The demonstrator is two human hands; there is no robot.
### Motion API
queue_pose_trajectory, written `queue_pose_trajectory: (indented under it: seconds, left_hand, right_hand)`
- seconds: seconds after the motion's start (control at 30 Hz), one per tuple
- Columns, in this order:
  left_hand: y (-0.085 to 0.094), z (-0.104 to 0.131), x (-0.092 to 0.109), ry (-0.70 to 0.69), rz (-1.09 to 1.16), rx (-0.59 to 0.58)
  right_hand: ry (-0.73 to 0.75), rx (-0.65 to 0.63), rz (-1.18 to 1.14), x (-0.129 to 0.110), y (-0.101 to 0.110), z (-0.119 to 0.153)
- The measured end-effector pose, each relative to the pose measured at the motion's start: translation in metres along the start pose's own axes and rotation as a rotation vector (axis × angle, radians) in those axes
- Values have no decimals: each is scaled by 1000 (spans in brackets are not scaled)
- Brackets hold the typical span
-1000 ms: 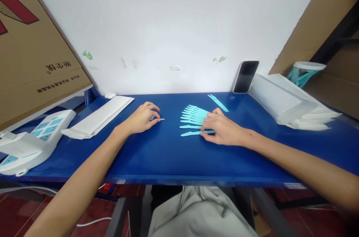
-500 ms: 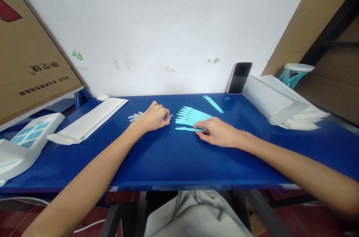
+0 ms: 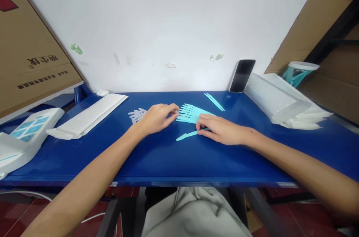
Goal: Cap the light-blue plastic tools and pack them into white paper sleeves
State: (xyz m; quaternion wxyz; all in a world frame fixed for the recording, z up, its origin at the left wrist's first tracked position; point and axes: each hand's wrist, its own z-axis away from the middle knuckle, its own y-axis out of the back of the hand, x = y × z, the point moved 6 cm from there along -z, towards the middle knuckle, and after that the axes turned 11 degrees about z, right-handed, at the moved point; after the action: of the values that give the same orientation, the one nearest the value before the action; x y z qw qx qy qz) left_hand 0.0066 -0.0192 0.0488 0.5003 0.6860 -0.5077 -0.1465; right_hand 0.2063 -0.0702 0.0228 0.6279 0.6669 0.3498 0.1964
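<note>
Turquoise eyebrow razors [image 3: 193, 113] lie fanned out on the blue table. My right hand [image 3: 217, 128] is closed on a single turquoise eyebrow razor [image 3: 186, 135], pinched by its right part, with its other end pointing left and slightly toward me. My left hand [image 3: 159, 117] is closed, thumb and fingertips together on a small pale translucent blade cap [image 3: 177, 112], at the left ends of the fan. Partly hidden behind that hand, a pile of similar translucent caps [image 3: 136, 114] rests on the table.
A few more turquoise razors [image 3: 214, 101] lie near the wall. A phone [image 3: 242, 75] leans there. White packets [image 3: 280, 98] and a lidded tub [image 3: 300, 72] stand right. At left are a flat white packet [image 3: 89, 115], a white device [image 3: 36, 132] and a cardboard box [image 3: 36, 42].
My right hand has drawn its razor slightly toward me, away from the fan, and tilted it. The left hand has moved right with the small cap. The view has shifted slightly.
</note>
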Motion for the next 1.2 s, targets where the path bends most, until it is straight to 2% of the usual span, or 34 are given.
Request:
queue_pose_trajectory:
  seconds: [0.1, 0.17, 0.23, 0.33, 0.4, 0.5, 0.57, 0.73, 0.97, 1.2]
  left_hand:
    - [-7, 1, 1, -18, -22, -63]
    - [-5, 0, 0, -2, -9, -39]
    - [-1, -2, -3, 56, 55, 35]
    - [3, -3, -14, 202, 309, 194]
    - [-1, -3, -22, 286, 546, 261]
    - [-11, -3, -30, 352, 822, 289]
    - [-16, -4, -34, 369, 905, 295]
    - [-20, -4, -35, 400, 946, 293]
    - [-10, -2, -31, 392, 1021, 363]
    - [-5, -2, -27, 389, 1056, 384]
  right_hand:
    - [-32, -35, 10, 3, -2, 0]
    - [-36, -37, 13, 4, -3, 0]
    - [-18, -17, 10, 4, -2, -1]
    - [-8, 54, 27, 4, 3, -3]
    - [-57, 121, 38, 9, 7, -2]
    - [-148, 198, -2, 19, 13, 0]
    - [-173, 221, -34, 22, 15, 1]
    - [-197, 244, -12, 24, 15, 2]
    - [-233, 299, 36, 32, 14, 4]
    - [-311, 398, -166, 32, 21, 6]
